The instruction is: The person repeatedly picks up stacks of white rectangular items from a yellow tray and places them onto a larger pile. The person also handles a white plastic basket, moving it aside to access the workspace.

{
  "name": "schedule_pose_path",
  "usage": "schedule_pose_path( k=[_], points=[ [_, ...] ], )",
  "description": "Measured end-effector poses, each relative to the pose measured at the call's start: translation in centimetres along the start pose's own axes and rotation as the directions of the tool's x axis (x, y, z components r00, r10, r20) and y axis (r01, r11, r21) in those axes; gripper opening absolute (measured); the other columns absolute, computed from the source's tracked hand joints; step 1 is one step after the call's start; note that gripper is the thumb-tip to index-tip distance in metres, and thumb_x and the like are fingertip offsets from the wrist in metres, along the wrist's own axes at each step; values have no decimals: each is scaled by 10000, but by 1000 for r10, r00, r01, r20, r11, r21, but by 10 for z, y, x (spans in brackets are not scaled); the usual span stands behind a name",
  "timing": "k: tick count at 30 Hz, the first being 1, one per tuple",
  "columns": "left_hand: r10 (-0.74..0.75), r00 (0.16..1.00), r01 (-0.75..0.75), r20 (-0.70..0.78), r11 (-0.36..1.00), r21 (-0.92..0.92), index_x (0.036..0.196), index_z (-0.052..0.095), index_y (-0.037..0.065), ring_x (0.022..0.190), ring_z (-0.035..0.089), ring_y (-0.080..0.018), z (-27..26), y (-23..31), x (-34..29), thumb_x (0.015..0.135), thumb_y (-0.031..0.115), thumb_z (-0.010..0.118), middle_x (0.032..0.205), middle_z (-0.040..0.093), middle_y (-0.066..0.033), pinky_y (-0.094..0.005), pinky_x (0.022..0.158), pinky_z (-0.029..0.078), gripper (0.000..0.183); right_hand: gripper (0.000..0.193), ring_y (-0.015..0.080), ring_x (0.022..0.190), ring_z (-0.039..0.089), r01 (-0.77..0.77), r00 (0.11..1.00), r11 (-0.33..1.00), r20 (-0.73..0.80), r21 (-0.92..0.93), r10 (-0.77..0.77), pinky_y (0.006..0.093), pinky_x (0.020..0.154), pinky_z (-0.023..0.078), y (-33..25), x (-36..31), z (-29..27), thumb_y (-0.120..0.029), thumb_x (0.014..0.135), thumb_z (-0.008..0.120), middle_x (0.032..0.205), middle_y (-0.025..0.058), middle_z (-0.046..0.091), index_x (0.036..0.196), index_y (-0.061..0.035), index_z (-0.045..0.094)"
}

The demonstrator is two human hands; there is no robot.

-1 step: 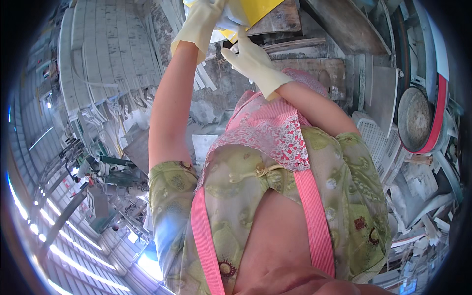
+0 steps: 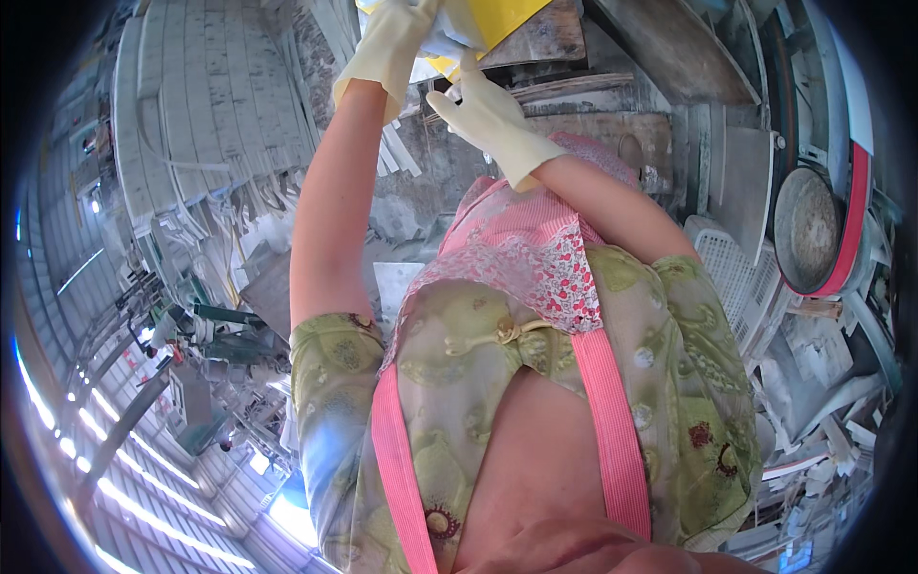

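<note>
Both my hands wear pale cream rubber gloves. My left hand (image 2: 394,36) reaches to the top edge of the view, against a crumpled whitish bundle (image 2: 451,31); its fingertips are cut off, so its grip is hidden. Under and beside the bundle lies a bright yellow sheet (image 2: 507,21). My right hand (image 2: 486,113) is just below, with the thumb stretched out to the left and a finger pointing up to the sheet's lower corner. Nothing shows inside this hand, and whether the finger touches the sheet is unclear.
Worn wooden boards (image 2: 535,43) lie beyond my right hand. Long pale slats (image 2: 206,96) are stacked at the far left. To the right stand a white plastic basket (image 2: 732,277), a round dusty pan (image 2: 808,230) and a red-edged strip (image 2: 853,225). Scraps lie at lower right.
My right hand has shifted very slightly up and to the left. The left hand and the bundle look the same.
</note>
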State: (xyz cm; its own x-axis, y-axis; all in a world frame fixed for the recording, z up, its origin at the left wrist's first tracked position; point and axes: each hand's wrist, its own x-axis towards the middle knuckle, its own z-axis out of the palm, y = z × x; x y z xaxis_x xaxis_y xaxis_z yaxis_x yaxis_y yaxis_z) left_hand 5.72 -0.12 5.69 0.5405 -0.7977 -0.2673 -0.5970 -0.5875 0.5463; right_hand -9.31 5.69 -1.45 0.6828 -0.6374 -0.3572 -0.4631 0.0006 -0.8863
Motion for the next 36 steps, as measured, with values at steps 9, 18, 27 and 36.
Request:
schedule_pose_path(
  k=[9, 18, 27, 36],
  points=[
    [30, 1000, -30, -7, 1000, -10, 1155, 687, -76, 974, 703, -347, -1, -4, -7, 962, 566, 578, 1032, 713, -259, -458, 851, 524, 680, 1095, 436, 1055, 697, -108, 992, 963, -44, 245, 122, 474, 919, 549, -23, 14, 27, -511, 934, 610, 1161, 250, 715, 1570, 99, -39],
    [34, 999, -34, -7, 999, -3, 1163, 681, -83, 994, 698, -357, 0, -6, -8, 973, 572, 576, 1039, 710, -268, -469, 854, 519, 690, 854, 212, 627, 708, 207, 970, 910, -196, 360, -143, 330, 622, 564, -10, -16, 1, -305, 993, 638, 893, 156, 738, 1582, 62, 140],
    [8, 1000, -8, -9, 1000, -8, 1170, 676, -89, 1013, 692, -366, 4, -3, -12, 984, 578, 574, 1046, 706, -276, -481, 858, 514, 700, 1084, 441, 1044, 701, -189, 966, 975, -158, 117, 207, 456, 950, 545, -8, 21, 18, -454, 932, 588, 1159, 268, 710, 1568, 132, -64],
    [46, 998, -46, -53, 999, -3, 1137, 679, -113, 1037, 687, -397, 8, -12, -11, 987, 600, 565, 1070, 699, -318, -496, 861, 505, 738, 782, 324, 744, 741, 127, 987, 949, -136, 288, -90, 428, 747, 592, -19, -3, -27, -279, 990, 531, 943, 192, 751, 1609, 24, 162]
  ],
)
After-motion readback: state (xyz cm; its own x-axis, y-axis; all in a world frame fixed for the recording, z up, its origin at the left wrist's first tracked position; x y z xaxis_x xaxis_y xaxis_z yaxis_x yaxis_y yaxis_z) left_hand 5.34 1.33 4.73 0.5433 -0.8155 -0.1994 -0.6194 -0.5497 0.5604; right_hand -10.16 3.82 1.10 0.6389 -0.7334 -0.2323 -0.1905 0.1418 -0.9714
